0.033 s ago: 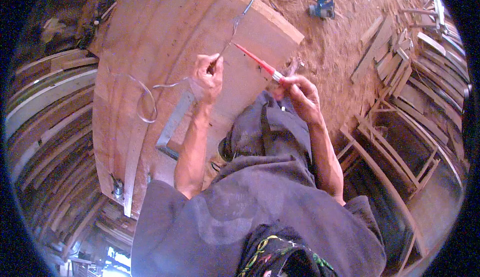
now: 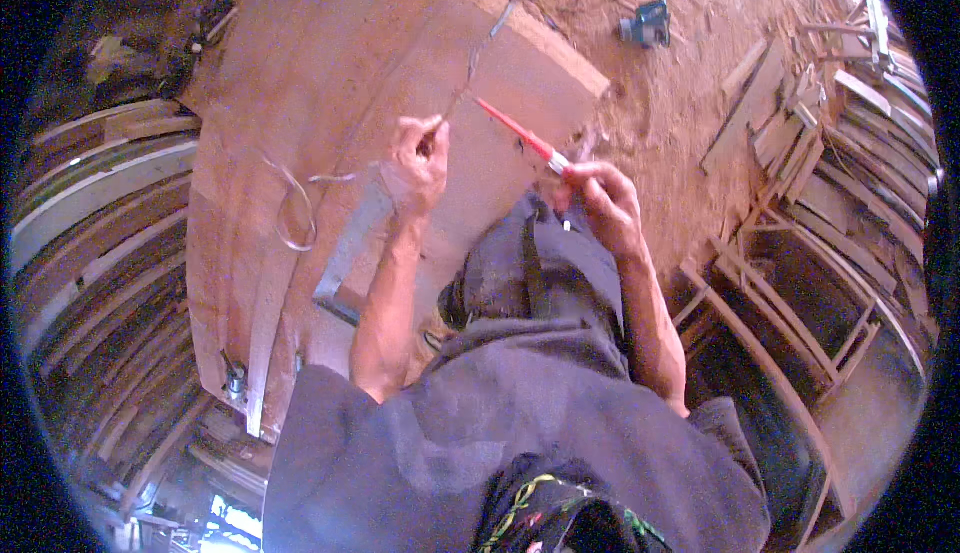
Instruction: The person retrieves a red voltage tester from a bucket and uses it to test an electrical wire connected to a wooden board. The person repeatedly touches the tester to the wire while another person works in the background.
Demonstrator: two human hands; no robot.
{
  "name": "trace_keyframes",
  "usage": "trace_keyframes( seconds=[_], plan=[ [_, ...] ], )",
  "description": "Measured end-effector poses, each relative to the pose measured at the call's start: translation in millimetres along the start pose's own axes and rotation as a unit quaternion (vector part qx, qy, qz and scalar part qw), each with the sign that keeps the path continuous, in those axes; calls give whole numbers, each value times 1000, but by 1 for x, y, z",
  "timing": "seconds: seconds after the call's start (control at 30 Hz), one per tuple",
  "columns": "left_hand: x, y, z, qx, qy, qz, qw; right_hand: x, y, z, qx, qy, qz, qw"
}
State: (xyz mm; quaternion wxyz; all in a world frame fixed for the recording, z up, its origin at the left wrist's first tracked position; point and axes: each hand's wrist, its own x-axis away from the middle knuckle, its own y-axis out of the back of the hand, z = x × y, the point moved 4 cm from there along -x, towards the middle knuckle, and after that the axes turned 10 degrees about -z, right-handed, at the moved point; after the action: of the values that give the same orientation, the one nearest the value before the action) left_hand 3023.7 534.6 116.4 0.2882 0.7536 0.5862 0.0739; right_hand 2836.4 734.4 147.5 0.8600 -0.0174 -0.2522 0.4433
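My left hand (image 2: pixel 418 158) is closed in a pinch on a thin cord (image 2: pixel 458 103), which runs up the board to a slim bluish-grey piece (image 2: pixel 500 19) at its far edge. Closed round its thick end, my right hand (image 2: pixel 603 198) holds a slender red tapered tool (image 2: pixel 525 135) with a silvery band; its exact kind is unclear. The tool's tip points up and left, close beside the cord; whether they touch I cannot tell. Beneath both lies a wide brown wooden board (image 2: pixel 330 83). By my left forearm rests a grey L-shaped metal square (image 2: pixel 358 243).
A loop of pale flat cable (image 2: pixel 300 218) lies on the board's left. On the dusty ground beyond sits a blue-green power tool (image 2: pixel 648 25). Wood offcuts (image 2: pixel 765 103) and a wooden frame (image 2: pixel 790 303) are at right, stacked planks (image 2: pixel 110 243) at left. A metallic tool (image 2: pixel 235 381) stands near the board's lower-left corner.
Both hands sit slightly lower in the view, and the red tool's tip has shifted a little down and right. The pale cable loop's shape has changed slightly. Both grips remain.
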Motion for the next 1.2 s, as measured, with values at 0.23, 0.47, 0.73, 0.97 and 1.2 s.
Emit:
trace_keyframes(
  seconds=[0.23,0.47,0.73,0.97,1.2],
  plan=[
    [-5,-4,2,1,-21,-33,999,1,8,-3,-113,-8,-34,993],
    [-3,-6,8,7,-12,-41,999,-4,10,-16,33,-29,-70,997],
    [5,-13,40,-73,41,-10,996,-6,21,-47,25,-75,-98,992],
    [8,-29,66,-88,138,97,982,-11,29,-54,39,-85,-144,985],
    [9,-29,72,-57,126,103,985,-6,21,-44,135,-96,-182,969]
  ],
)
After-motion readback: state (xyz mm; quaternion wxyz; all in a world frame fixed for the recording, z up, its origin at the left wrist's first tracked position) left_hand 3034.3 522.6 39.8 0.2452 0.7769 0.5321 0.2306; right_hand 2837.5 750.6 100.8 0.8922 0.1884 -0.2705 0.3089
